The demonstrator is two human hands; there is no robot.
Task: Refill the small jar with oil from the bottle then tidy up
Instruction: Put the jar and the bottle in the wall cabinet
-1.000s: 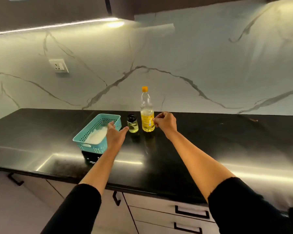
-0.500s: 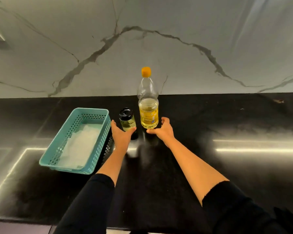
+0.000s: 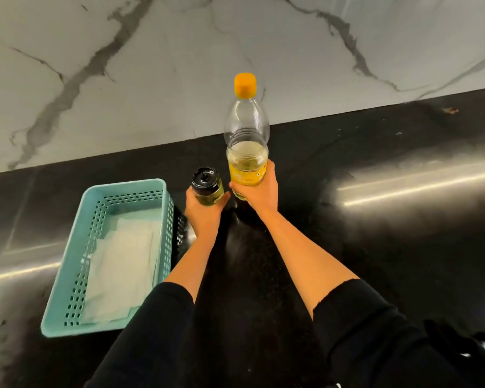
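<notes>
The left hand [image 3: 205, 211] clasps the small jar [image 3: 207, 190], the right hand [image 3: 256, 191] the bottle [image 3: 247, 147], near the worktop's [image 3: 375, 219] back edge (both capped). Pouring and tidying remain; the basket [image 3: 73, 275] sits left.

My left hand [image 3: 203, 211] grips small black-lidded glass jar [image 3: 207, 190]; right hand [image 3: 256, 191] grips orange-capped clear plastic oil bottle [image 3: 247, 141]. Teal perforated basket [image 3: 67, 289] beside, on black counter [image 3: 389, 219].

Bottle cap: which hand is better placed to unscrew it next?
Left, probably. The right hand already grips the bottle low; the left hand holds only the small jar, easily put down.
</notes>
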